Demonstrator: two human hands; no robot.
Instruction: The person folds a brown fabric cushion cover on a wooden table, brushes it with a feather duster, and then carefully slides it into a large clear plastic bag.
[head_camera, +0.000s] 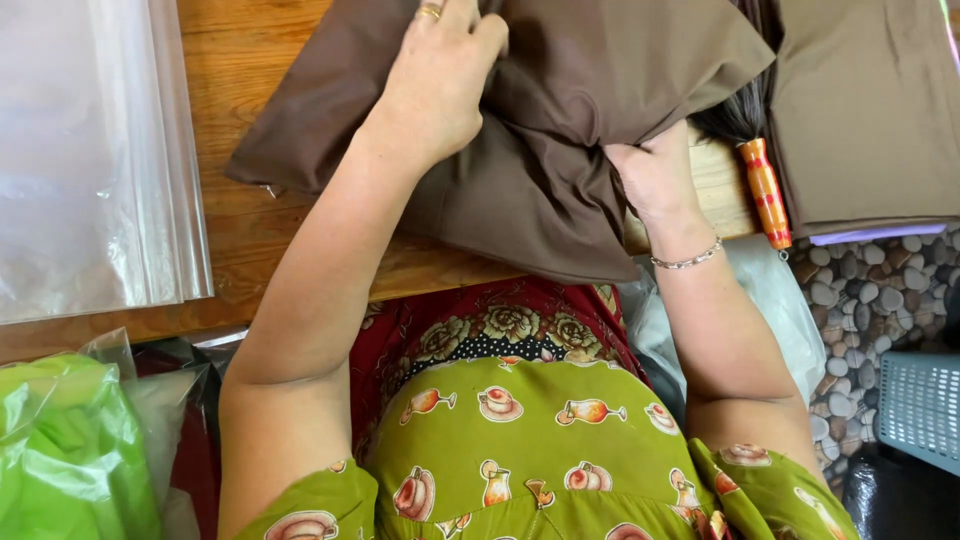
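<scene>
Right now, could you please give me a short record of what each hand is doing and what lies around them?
left hand: pressing down on top of the brown folded cloth
right hand: tucked under a fold of that cloth
surface: wooden table
left of cloth: clear plastic sheets
right of cloth: brush with orange striped handle, second brown cloth pile
lower left: green bag

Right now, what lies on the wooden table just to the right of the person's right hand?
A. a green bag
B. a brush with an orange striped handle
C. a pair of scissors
B: the brush with its orange striped handle lies beside the right hand, at the table edge.
</scene>
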